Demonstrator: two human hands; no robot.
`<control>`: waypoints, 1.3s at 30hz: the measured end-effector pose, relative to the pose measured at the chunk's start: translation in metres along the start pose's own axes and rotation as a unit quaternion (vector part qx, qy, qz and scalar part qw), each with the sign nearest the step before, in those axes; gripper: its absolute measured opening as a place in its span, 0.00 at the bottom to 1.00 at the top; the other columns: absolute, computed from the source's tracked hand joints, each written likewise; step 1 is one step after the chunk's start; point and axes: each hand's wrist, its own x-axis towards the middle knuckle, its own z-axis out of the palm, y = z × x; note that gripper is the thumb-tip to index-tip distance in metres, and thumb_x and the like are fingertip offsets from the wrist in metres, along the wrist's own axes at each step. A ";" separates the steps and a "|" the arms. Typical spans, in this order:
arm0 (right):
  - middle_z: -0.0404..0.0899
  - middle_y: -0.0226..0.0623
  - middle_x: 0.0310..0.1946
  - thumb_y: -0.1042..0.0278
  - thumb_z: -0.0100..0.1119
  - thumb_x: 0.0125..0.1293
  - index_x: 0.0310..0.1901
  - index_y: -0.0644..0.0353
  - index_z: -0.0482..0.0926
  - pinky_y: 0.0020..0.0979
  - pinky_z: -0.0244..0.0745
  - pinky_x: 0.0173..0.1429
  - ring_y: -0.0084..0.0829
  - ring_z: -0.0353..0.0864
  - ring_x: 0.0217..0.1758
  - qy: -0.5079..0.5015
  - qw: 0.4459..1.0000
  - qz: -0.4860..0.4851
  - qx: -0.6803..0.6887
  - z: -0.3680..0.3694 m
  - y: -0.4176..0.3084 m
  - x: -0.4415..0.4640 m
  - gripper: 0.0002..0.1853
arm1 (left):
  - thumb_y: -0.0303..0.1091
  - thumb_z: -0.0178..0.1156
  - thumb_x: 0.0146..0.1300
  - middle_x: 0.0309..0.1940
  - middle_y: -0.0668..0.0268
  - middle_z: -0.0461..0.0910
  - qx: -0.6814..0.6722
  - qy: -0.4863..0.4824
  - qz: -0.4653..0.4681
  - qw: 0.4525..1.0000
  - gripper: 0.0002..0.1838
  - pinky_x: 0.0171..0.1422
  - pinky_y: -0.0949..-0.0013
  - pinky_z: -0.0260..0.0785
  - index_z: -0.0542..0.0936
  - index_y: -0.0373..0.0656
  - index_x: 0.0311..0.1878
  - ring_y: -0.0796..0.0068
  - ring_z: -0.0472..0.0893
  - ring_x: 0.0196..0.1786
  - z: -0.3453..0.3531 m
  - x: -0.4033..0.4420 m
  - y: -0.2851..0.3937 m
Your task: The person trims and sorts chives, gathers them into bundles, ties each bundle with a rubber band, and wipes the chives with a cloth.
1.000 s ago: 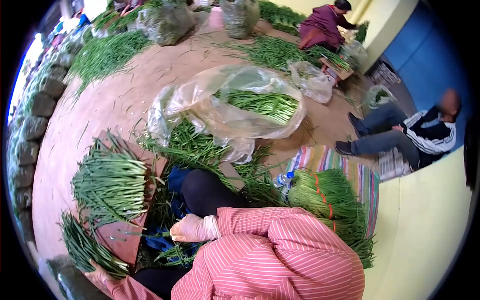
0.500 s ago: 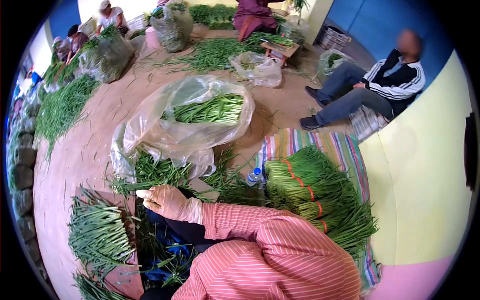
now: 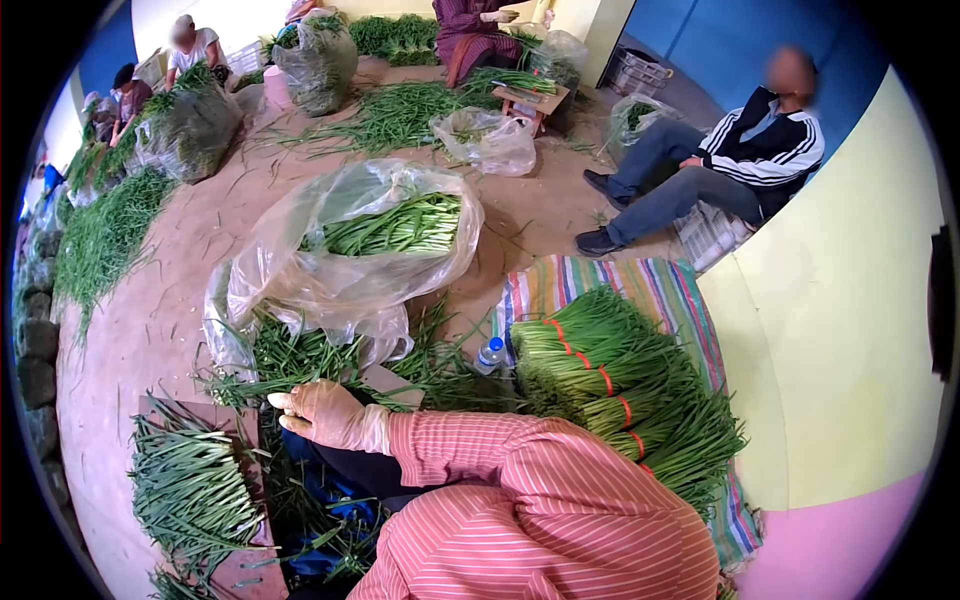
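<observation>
My right hand (image 3: 328,414), in a pale glove, reaches across from a red striped sleeve. Its fingers are curled together, and anything in them is hidden. It is just above my dark-clothed knee, beside loose green stalks (image 3: 300,352) that look like garlic chives. Below and left of it, a row of cut stalks (image 3: 195,480) lies on a reddish board (image 3: 250,572). To the right of my sleeve, bundles of chives (image 3: 610,390) with orange bands rest on a striped woven sheet (image 3: 520,292). My left hand is out of sight.
An open clear plastic bag (image 3: 275,270) with chives inside stands ahead. A water bottle (image 3: 489,356) is near the bundles. A person (image 3: 755,150) sits by the wall at right. Further back, other people sit among full bags (image 3: 190,135) and piles of greens (image 3: 400,115).
The whole view has shifted slightly, so things appear further left. My right hand stays curled near my knee. The seated person's raised hand has come down to the lap.
</observation>
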 end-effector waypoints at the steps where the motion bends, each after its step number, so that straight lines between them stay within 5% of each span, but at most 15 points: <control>1: 0.78 0.42 0.30 0.59 0.53 0.64 0.48 0.59 0.76 0.41 0.73 0.41 0.43 0.78 0.34 0.000 1.000 0.000 -0.001 0.000 0.000 0.000 0.16 | 0.57 0.50 0.63 0.57 0.52 0.73 -0.002 -0.002 0.000 1.000 0.34 0.60 0.60 0.67 0.68 0.39 0.63 0.59 0.74 0.56 0.001 0.000 0.001; 12: 0.77 0.42 0.29 0.60 0.51 0.65 0.48 0.58 0.75 0.42 0.72 0.41 0.44 0.78 0.33 -0.014 1.000 0.002 0.013 0.000 0.000 0.002 0.15 | 0.50 0.52 0.66 0.56 0.54 0.75 -0.026 -0.018 0.002 1.000 0.29 0.60 0.62 0.68 0.71 0.36 0.60 0.62 0.75 0.55 -0.010 0.008 0.001; 16: 0.74 0.38 0.24 0.59 0.51 0.66 0.54 0.55 0.73 0.42 0.72 0.36 0.40 0.77 0.28 0.035 0.994 -0.089 -0.051 0.021 0.013 0.000 0.18 | 0.48 0.52 0.67 0.55 0.55 0.75 -0.041 -0.020 -0.013 0.999 0.27 0.59 0.63 0.68 0.72 0.35 0.59 0.63 0.75 0.54 -0.034 0.027 -0.021; 17: 0.71 0.37 0.20 0.61 0.51 0.65 0.43 0.58 0.77 0.41 0.70 0.28 0.38 0.75 0.23 0.104 0.978 -0.157 -0.092 0.020 0.007 0.004 0.11 | 0.47 0.52 0.67 0.55 0.55 0.75 -0.053 -0.022 -0.022 0.998 0.26 0.59 0.63 0.68 0.72 0.35 0.59 0.64 0.75 0.54 -0.045 0.035 -0.034; 18: 0.69 0.36 0.17 0.64 0.52 0.65 0.29 0.58 0.76 0.37 0.69 0.21 0.36 0.73 0.19 -0.003 0.956 -0.150 -0.253 0.020 0.003 0.009 0.10 | 0.47 0.53 0.68 0.55 0.55 0.76 -0.069 -0.024 -0.037 0.997 0.26 0.59 0.64 0.68 0.73 0.35 0.58 0.64 0.75 0.54 -0.059 0.040 -0.049; 19: 0.67 0.37 0.15 0.65 0.52 0.64 0.19 0.56 0.70 0.35 0.67 0.16 0.35 0.72 0.17 0.054 0.944 -0.144 -0.292 0.021 -0.009 0.015 0.15 | 0.46 0.53 0.68 0.55 0.56 0.76 -0.081 -0.028 -0.055 0.995 0.25 0.59 0.64 0.68 0.73 0.35 0.58 0.64 0.76 0.54 -0.073 0.040 -0.061; 21: 0.81 0.44 0.37 0.64 0.51 0.65 0.38 0.61 0.79 0.38 0.77 0.36 0.41 0.81 0.35 0.006 0.994 -0.109 -0.025 0.055 0.004 0.017 0.10 | 0.45 0.53 0.68 0.55 0.56 0.76 -0.115 -0.044 -0.089 0.988 0.24 0.59 0.64 0.68 0.74 0.34 0.58 0.65 0.76 0.54 -0.092 0.044 -0.074; 22: 0.81 0.40 0.47 0.62 0.50 0.66 0.47 0.59 0.79 0.37 0.76 0.48 0.41 0.80 0.44 -0.085 0.992 -0.085 -0.031 0.059 -0.002 0.021 0.14 | 0.42 0.53 0.69 0.53 0.58 0.77 -0.103 0.009 -0.100 0.990 0.22 0.60 0.66 0.67 0.74 0.35 0.58 0.66 0.76 0.53 -0.079 0.022 -0.025; 25: 0.82 0.37 0.44 0.66 0.57 0.63 0.52 0.52 0.78 0.33 0.75 0.49 0.35 0.82 0.43 -0.052 0.988 -0.067 0.133 0.082 -0.032 0.027 0.15 | 0.37 0.52 0.70 0.53 0.64 0.76 -0.110 -0.027 -0.045 0.993 0.17 0.65 0.69 0.61 0.75 0.37 0.56 0.73 0.73 0.56 -0.072 0.019 -0.089; 27: 0.82 0.29 0.29 0.68 0.57 0.66 0.48 0.56 0.81 0.21 0.74 0.35 0.16 0.78 0.27 -0.174 0.929 0.087 0.315 0.104 -0.047 0.025 0.11 | 0.38 0.53 0.69 0.44 0.68 0.78 -0.246 -0.005 -0.128 0.961 0.15 0.54 0.73 0.67 0.78 0.38 0.50 0.78 0.75 0.46 -0.061 -0.010 -0.060; 28: 0.82 0.29 0.27 0.59 0.59 0.65 0.43 0.54 0.82 0.22 0.74 0.34 0.17 0.80 0.27 -0.241 0.896 0.171 0.331 0.114 -0.052 0.024 0.11 | 0.40 0.53 0.70 0.39 0.70 0.78 -0.258 -0.018 -0.138 0.956 0.15 0.49 0.75 0.67 0.80 0.39 0.46 0.80 0.75 0.41 -0.059 -0.021 -0.049; 30: 0.81 0.27 0.25 0.59 0.60 0.64 0.39 0.55 0.83 0.23 0.73 0.33 0.17 0.79 0.26 -0.319 0.869 0.202 0.321 0.133 -0.070 0.021 0.10 | 0.41 0.53 0.69 0.35 0.72 0.78 -0.226 -0.023 -0.217 0.949 0.14 0.44 0.77 0.68 0.80 0.39 0.44 0.82 0.74 0.37 -0.059 -0.040 -0.033; 32: 0.82 0.37 0.28 0.53 0.57 0.63 0.36 0.56 0.82 0.34 0.74 0.38 0.36 0.82 0.31 -0.326 0.929 0.038 0.168 0.158 -0.081 0.013 0.15 | 0.41 0.53 0.69 0.33 0.73 0.78 -0.235 -0.021 -0.197 0.952 0.14 0.39 0.78 0.67 0.80 0.39 0.43 0.84 0.74 0.33 -0.054 -0.057 -0.039; 34: 0.82 0.41 0.31 0.48 0.56 0.62 0.36 0.56 0.81 0.40 0.74 0.40 0.45 0.81 0.36 -0.374 0.925 0.004 0.071 0.179 -0.095 0.005 0.18 | 0.41 0.53 0.70 0.27 0.73 0.76 -0.252 -0.036 -0.218 0.942 0.15 0.36 0.78 0.65 0.80 0.38 0.41 0.84 0.72 0.29 -0.050 -0.068 -0.040; 39: 0.81 0.42 0.31 0.48 0.62 0.57 0.33 0.58 0.79 0.42 0.74 0.41 0.46 0.81 0.37 -0.425 0.894 -0.084 -0.113 0.213 -0.138 -0.003 0.19 | 0.38 0.53 0.70 0.22 0.74 0.72 -0.323 -0.101 -0.265 0.903 0.14 0.32 0.80 0.60 0.80 0.36 0.41 0.85 0.67 0.25 -0.052 -0.087 -0.065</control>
